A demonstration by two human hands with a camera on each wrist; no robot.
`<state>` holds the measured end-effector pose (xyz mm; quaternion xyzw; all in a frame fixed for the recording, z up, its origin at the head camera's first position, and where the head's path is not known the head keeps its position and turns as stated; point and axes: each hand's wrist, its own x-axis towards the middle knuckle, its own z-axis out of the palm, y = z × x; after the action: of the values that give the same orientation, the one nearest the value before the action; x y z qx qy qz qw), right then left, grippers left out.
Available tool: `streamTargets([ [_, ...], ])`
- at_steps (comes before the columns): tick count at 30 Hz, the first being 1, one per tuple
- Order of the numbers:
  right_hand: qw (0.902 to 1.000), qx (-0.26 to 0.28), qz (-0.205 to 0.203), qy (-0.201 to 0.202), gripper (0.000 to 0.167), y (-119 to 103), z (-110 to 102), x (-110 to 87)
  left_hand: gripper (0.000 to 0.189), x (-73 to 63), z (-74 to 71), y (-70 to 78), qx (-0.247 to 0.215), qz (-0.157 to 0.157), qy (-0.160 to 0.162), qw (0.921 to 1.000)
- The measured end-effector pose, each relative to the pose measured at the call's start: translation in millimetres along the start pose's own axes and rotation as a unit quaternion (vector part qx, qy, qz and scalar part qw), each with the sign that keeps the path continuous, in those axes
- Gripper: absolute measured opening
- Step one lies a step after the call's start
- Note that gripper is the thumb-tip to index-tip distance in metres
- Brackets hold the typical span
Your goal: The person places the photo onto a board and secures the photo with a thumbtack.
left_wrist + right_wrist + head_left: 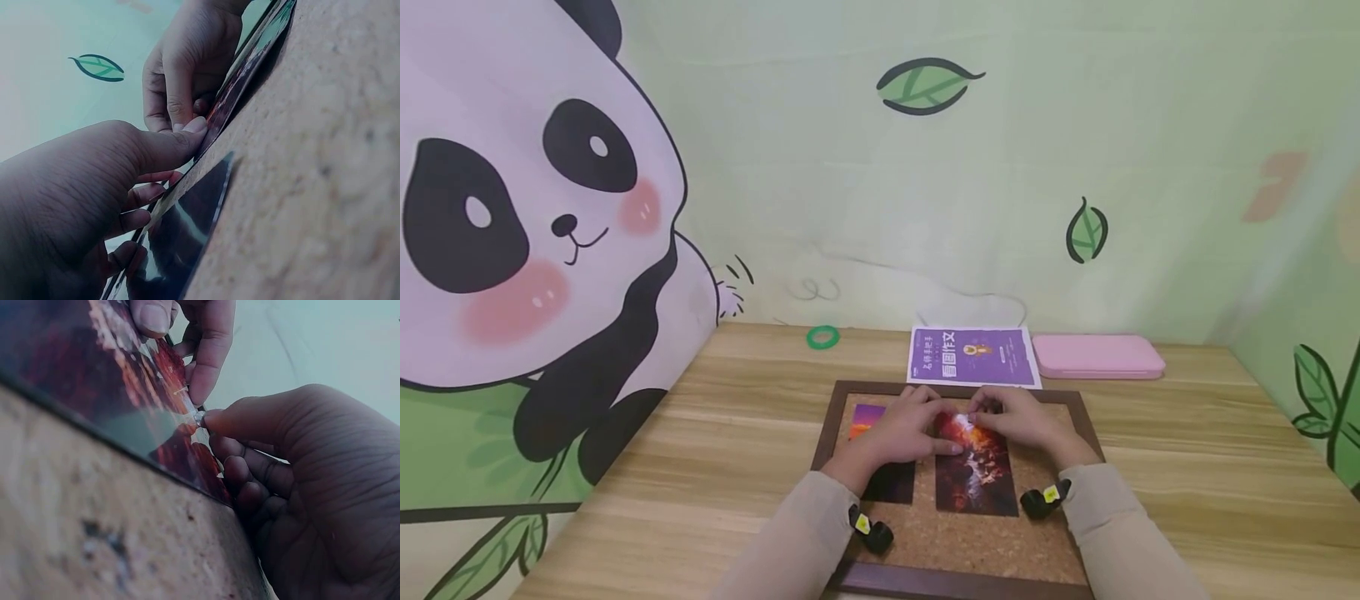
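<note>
A glossy photo card [977, 479] with a fiery red and dark pattern lies on a cork board [970, 542] in a brown frame. At its top edge my right hand [1018, 417] pinches a small clear push pin [199, 419] between thumb and forefinger. The pin's tip is hidden against the card. From the left, my left hand [913, 429] rests on the card, its thumb [154, 317] pressing the surface and its forefinger reaching close to the pin. Under the left wrist is a second card [891, 483], with a sunset-like purple and orange top, partly covered.
Behind the board lie a purple booklet [973, 357] with a white border and a pink case [1097, 357]. A green ring-shaped roll [823, 337] sits farther left on the wooden table [700, 467]. A panda-print backdrop [820, 167] stands behind the table.
</note>
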<state>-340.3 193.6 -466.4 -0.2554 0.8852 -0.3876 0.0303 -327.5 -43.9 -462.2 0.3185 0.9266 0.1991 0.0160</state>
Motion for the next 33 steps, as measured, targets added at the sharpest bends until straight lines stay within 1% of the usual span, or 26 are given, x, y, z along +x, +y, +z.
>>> streamTargets([
  [10,0.9998,0.005,0.014,0.013,0.005,0.1,0.0,-2.4,0.061,0.8,0.5,1.3,-0.007,-0.001,-0.005,1.0000],
  [16,0.9995,0.007,0.027,0.018,0.007,-1.2,-0.4,-1.3,0.060,0.4,0.0,0.6,-0.005,0.003,0.001,1.0000],
  [27,0.9987,-0.001,0.046,0.023,0.012,-1.2,-0.6,0.9,0.060,-0.8,-1.1,0.4,-0.010,-0.003,-0.001,0.9999],
  [33,0.9979,-0.006,0.054,0.034,0.012,-3.2,0.7,1.9,0.061,-1.2,-1.3,1.1,-0.011,-0.007,-0.003,0.9999],
])
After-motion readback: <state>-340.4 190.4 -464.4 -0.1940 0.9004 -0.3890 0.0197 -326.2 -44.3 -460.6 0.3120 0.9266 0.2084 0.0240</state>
